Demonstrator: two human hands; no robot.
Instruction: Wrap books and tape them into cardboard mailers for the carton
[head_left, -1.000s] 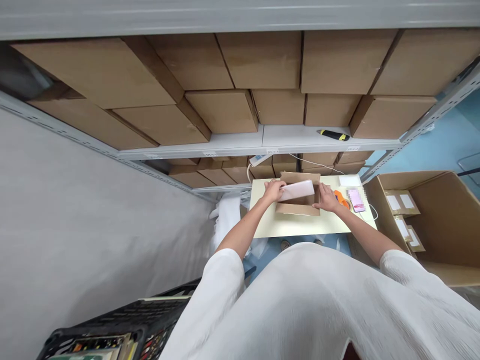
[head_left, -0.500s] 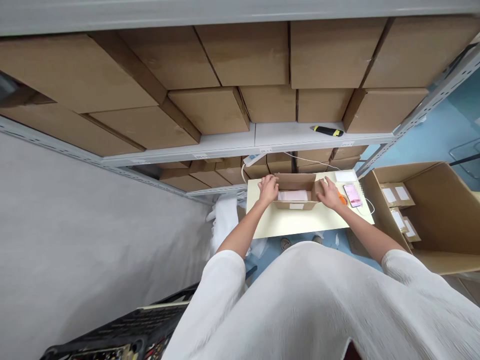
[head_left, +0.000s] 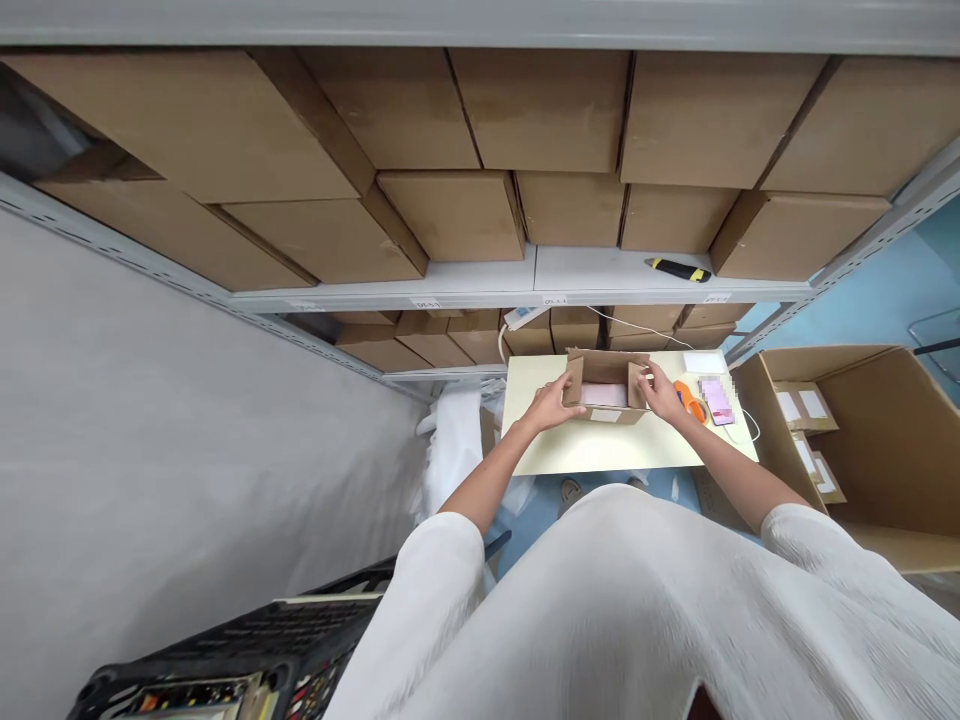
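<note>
A small cardboard box (head_left: 622,413) stands with its top open on the cream table, a white label on its front. A pale pink item (head_left: 604,394) lies inside it. At the box's left end, my left hand (head_left: 550,405) grips the corner, with the fingers by the side flap and the thumb along the front. My right hand (head_left: 661,392) is closed on the right end flap, fingertips at its upper edge. Just right of that hand lie an orange tape dispenser (head_left: 688,400) and a phone (head_left: 717,400) with a pink screen.
The cream table (head_left: 547,455) stands against a shelf rack (head_left: 480,297) stacked with brown boxes. A yellow-black utility knife (head_left: 679,269) lies on the shelf. To the right is a large open carton (head_left: 885,450) holding labelled parcels. A black crate (head_left: 300,640) sits at lower left.
The box's end flaps now stand more upright. My left hand has moved down from the back left corner to the front left corner. My right hand has closed on the right flap.
</note>
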